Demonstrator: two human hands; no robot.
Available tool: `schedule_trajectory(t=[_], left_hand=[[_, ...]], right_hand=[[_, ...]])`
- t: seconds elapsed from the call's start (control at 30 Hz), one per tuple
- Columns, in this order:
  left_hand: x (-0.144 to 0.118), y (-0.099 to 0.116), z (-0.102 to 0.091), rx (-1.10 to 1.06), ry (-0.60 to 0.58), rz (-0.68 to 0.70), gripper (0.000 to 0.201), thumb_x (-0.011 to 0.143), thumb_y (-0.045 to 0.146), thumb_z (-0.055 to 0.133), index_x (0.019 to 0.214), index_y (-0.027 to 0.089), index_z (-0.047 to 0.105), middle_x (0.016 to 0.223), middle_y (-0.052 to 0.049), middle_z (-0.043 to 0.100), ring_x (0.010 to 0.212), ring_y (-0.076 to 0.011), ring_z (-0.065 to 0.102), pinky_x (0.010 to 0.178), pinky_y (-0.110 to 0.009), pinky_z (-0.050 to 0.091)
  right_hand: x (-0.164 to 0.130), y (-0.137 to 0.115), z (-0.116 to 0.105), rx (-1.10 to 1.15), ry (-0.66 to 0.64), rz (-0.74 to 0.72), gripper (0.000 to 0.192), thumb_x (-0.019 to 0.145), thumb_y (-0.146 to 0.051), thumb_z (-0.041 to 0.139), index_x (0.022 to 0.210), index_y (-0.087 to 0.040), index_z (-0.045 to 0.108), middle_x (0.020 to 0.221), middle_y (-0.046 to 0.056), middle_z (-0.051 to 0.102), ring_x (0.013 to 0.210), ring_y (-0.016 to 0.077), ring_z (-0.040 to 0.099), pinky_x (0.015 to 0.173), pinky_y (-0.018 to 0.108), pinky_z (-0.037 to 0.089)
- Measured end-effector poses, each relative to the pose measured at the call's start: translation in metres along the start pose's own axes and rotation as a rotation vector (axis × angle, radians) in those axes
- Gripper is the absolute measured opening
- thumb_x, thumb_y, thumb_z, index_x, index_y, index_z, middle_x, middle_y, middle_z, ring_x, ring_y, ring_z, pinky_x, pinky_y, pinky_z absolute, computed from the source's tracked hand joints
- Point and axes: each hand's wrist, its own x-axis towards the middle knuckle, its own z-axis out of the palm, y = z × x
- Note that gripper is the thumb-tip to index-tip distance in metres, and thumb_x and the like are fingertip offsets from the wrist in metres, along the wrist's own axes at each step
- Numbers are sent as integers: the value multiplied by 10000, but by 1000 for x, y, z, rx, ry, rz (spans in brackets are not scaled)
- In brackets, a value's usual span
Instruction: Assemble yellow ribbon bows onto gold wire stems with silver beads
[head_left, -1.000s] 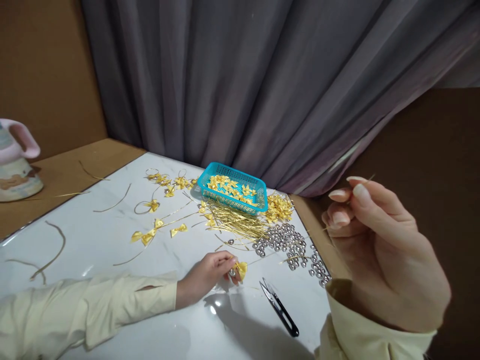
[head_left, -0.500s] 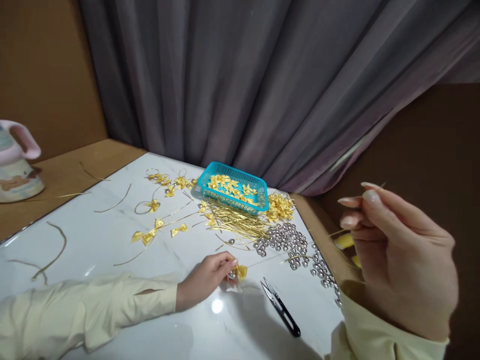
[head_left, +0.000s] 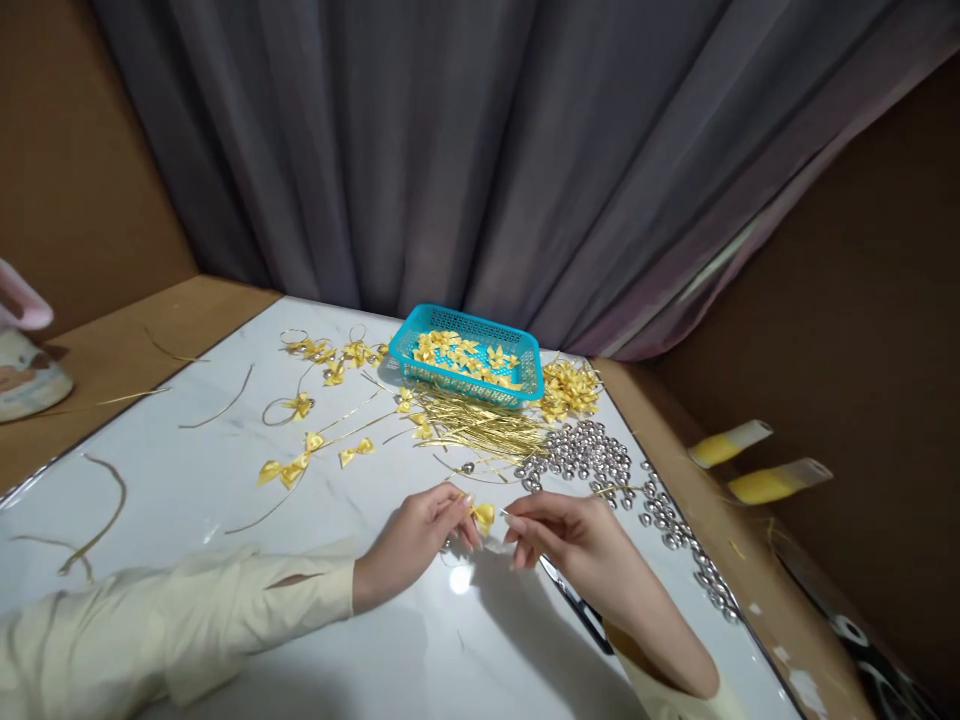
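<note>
I see a small glossy yellow ribbon bow [head_left: 484,516] pinched in my left hand [head_left: 420,540], just in front of the heap of round silver beads [head_left: 592,460] on the white marble tabletop [head_left: 225,470]. My right hand [head_left: 577,545] lies palm-down beside the bow, fingertips closed on a thin strand I cannot make out clearly. The turquoise mesh basket [head_left: 466,352] sits behind the beads.

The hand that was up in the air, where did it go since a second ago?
The right hand came down from high on the right to the white table and now meets the left hand at the small yellow bow. The left hand kept pinching the bow. The blue basket and silver beads stayed put.
</note>
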Motion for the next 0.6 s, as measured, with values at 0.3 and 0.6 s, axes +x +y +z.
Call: schedule_trajectory(t=[0.3,0.6], left_hand=[[1,6,2,-51,-1,-35,333,887,430,432,734,148,522,668,-30,625,610,-141,597,630,-275,482],[1,4,2,-4,3,-9,314,900,406,420,728,160,513,645,-11,612,613,-136,590,644,-271,474]], right_hand=[[0,16,12,-44,-62,70,255,834,-284,456,626,-166,545,491,9,618,422,138,610,468,214,457],[0,17,15,55,-78,88,243,824,-281,462,648,-156,575,542,32,649,497,162,649,541,248,505]])
